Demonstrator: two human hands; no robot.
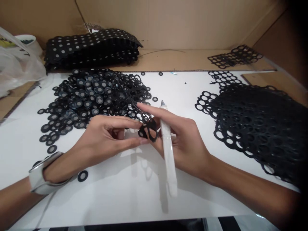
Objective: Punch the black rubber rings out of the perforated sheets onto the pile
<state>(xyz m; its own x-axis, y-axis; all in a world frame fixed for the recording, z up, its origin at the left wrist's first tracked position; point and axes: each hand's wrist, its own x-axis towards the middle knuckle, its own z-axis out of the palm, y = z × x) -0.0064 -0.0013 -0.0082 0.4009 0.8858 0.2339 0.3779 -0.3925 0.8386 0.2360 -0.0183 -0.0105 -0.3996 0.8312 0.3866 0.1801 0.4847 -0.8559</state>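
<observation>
My left hand [109, 136] and my right hand [183, 138] meet over the white table surface [134, 192]. Both pinch a small black piece of punched sheet [149, 130] between their fingertips. My right hand also grips a white knife-like tool [168, 154], its thin tip pointing away from me and its handle lying across the palm toward me. A pale watch [39, 176] sits on my left wrist. Just behind my hands lies a large heap of black rings with grey centres [93, 96].
A stack of black sheets with the rings punched out [260, 125] lies at the right. Unpunched dotted black sheets [93, 46] are piled at the back left. One empty sheet [234, 56] rests far right. A plastic bag [16, 64] sits at left. Cardboard walls [183, 22] enclose the back.
</observation>
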